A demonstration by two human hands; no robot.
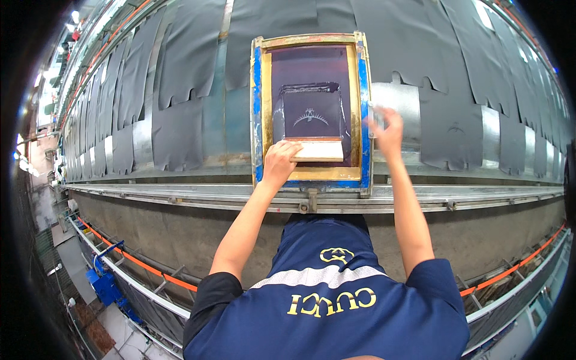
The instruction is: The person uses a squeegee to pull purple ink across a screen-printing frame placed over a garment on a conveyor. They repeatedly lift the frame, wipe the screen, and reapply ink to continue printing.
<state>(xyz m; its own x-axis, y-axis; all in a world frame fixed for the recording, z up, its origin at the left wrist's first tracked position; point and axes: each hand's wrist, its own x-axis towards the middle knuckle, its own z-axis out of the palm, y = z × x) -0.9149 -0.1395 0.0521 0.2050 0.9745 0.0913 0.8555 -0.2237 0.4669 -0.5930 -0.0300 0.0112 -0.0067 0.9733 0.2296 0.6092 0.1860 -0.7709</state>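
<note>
A screen printing frame (309, 39) with blue and yellow edges lies on the long metal table, its dark mesh (309, 66) showing a pale arched design and a band of dark ink above it. My left hand (280, 159) is closed on the left end of a squeegee (321, 151) with a pale wooden handle, which lies across the lower part of the mesh. My right hand (387, 129) is raised at the frame's right edge beside a small metal fitting; its fingers are smeared by motion, so I cannot tell their grip or whether they touch it.
Several dark grey sheets (438, 42) are spread over the metal table on both sides of the frame. A metal rail (228, 195) runs along the near edge. Behind me are a railing with orange strips (154, 271) and blue machinery (99, 283) at the lower left.
</note>
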